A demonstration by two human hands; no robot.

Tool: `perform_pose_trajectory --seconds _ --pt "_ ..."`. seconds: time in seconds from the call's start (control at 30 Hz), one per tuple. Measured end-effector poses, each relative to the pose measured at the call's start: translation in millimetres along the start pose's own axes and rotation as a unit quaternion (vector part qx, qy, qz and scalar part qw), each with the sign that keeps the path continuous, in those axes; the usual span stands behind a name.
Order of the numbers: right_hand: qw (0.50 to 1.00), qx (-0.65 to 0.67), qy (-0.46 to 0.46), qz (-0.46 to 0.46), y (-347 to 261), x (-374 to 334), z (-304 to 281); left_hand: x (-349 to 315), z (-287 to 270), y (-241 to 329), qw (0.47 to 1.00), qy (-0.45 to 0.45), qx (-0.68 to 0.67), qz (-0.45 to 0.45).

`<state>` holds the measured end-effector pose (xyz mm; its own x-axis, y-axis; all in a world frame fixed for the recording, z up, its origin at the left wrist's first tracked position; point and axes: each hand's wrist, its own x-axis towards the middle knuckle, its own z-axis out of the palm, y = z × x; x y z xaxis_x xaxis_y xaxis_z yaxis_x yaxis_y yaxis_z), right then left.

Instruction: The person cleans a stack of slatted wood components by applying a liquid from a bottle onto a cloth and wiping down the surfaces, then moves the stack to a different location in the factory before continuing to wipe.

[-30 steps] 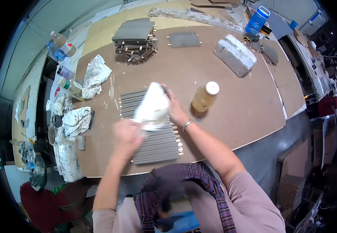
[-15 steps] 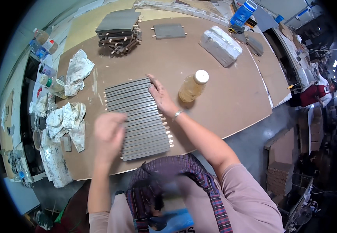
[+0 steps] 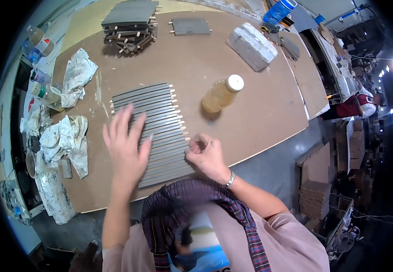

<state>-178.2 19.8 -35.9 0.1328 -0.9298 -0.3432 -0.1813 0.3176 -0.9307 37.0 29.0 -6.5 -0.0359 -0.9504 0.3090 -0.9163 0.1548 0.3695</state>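
A row of narrow grey wooden slats [image 3: 153,122] lies side by side on the brown table, with pale wooden dowel pegs [image 3: 181,121] sticking out at both ends. Over the left part of the slats my left hand [image 3: 127,147] is spread, its fingers apart and nothing in them. My right hand [image 3: 207,154] is at the lower right edge of the row, by the peg ends. Its thumb and fingers are curled together, and whatever they may pinch is hidden. Just beyond that hand stands a bottle of yellowish liquid [image 3: 218,96] with a white cap.
A stack of grey panels with pegs [image 3: 131,13] and a single panel [image 3: 190,26] lie at the back. Toward the right sits a white-wrapped block [image 3: 253,45]. Stained cloths [image 3: 65,136] and plastic bottles [image 3: 42,41] line the left side. Another person [image 3: 359,105] stands far right.
My right hand has come down from the upper right corner of the slats to their lower right edge and curled. My left hand has opened out over the slats.
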Motion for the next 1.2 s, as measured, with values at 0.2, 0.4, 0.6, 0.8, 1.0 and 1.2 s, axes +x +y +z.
perform_pose_trajectory --seconds 0.2,0.4,0.6,0.8,1.0,1.2 --pt "0.997 -0.076 -0.019 -0.003 -2 2 0 52 50 -40 0.99 -0.03 0.131 -0.037" --pt "0.995 -0.103 0.012 -0.006 2 4 2 48 49 -35 0.992 -0.021 0.12 -0.028" --pt "0.992 -0.122 0.011 0.017 -6 2 6 47 45 -34 0.994 -0.018 0.102 -0.03" --pt "0.899 -0.37 0.104 -0.209 -26 -6 24 47 45 -36 0.995 -0.011 0.09 -0.03" --pt "0.923 -0.34 0.064 -0.169 -13 5 43 46 44 -38 0.996 -0.018 0.079 -0.035" --pt "0.923 -0.338 0.057 -0.177 -21 3 49 46 42 -40 0.997 -0.02 0.063 -0.041"
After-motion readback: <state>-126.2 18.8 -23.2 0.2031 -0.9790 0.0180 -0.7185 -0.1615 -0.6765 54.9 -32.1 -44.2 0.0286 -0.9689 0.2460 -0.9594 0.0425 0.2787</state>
